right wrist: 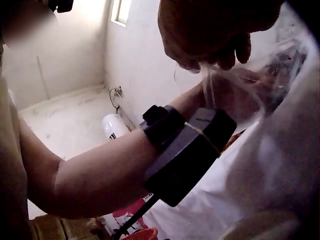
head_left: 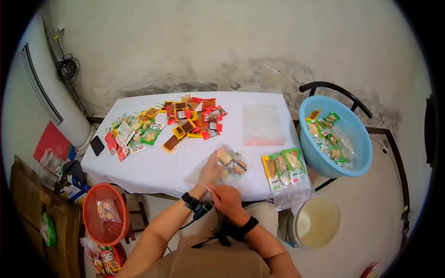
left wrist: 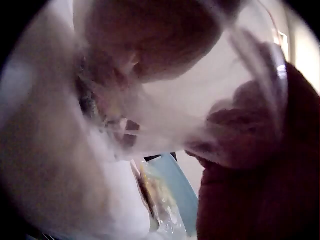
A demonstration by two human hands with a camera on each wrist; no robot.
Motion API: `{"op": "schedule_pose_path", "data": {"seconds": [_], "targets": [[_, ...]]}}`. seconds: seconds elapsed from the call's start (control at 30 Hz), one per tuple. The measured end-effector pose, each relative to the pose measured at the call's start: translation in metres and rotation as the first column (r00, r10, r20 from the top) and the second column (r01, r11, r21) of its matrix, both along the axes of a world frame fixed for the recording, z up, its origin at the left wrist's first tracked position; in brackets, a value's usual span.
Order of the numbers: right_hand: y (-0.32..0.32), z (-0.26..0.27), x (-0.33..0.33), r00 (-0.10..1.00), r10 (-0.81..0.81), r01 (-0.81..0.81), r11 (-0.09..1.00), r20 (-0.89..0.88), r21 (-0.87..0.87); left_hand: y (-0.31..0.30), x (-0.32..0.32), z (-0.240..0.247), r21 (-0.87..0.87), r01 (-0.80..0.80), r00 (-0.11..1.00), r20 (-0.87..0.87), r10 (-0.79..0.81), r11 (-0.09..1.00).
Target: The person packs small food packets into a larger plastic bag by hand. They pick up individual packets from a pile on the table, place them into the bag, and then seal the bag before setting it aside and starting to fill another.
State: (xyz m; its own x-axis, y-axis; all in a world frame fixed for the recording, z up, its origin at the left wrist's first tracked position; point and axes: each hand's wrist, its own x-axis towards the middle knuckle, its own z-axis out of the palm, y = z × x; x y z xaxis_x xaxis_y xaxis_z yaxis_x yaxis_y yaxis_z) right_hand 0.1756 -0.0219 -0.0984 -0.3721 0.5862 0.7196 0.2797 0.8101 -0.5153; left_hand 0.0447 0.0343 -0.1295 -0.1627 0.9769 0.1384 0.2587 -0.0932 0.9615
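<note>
Bag point(head_left: 196, 174) of packets point(head_left: 225, 158): right hand point(head_left: 227, 198) pinches its edge; left hand point(head_left: 211, 170) seems inside, its grip too obscured to tell.

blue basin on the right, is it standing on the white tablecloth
No, the blue basin stands just past the right edge of the white tablecloth.

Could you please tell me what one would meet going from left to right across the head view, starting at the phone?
Phone → green packet pile → brown packet pile → flat clear bags → blue tub.
</note>
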Motion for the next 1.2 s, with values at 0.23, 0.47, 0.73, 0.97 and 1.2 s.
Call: {"op": "schedule_pose_path", "data": {"seconds": [0.23,0.47,0.73,0.97,1.2], "targets": [[0.006,0.012,0.008,0.993,0.038,-0.06,0.977,-0.111,-0.203,-0.081,-0.02,0.063,0.064,0.181,0.897,-0.42,-0.138,0.981],[0.009,0.02,0.013,0.997,0.023,-0.036,0.984,-0.076,-0.175,-0.087,-0.122,0.129,-0.339,0.515,0.759,-0.246,-0.603,0.787],[0.017,0.032,0.026,0.991,0.09,-0.113,0.956,-0.095,-0.27,0.053,-0.232,0.177,-0.17,0.109,0.829,-0.528,-0.184,0.979],[0.036,0.043,0.047,0.979,0.193,-0.151,0.895,0.06,-0.42,0.205,-0.268,0.13,-0.208,-0.084,0.547,-0.827,-0.13,0.974],[0.053,0.05,0.058,0.923,0.371,-0.381,0.855,-0.098,-0.351,0.289,-0.225,0.08,-0.255,-0.4,0.476,-0.879,-0.038,0.88]]}}
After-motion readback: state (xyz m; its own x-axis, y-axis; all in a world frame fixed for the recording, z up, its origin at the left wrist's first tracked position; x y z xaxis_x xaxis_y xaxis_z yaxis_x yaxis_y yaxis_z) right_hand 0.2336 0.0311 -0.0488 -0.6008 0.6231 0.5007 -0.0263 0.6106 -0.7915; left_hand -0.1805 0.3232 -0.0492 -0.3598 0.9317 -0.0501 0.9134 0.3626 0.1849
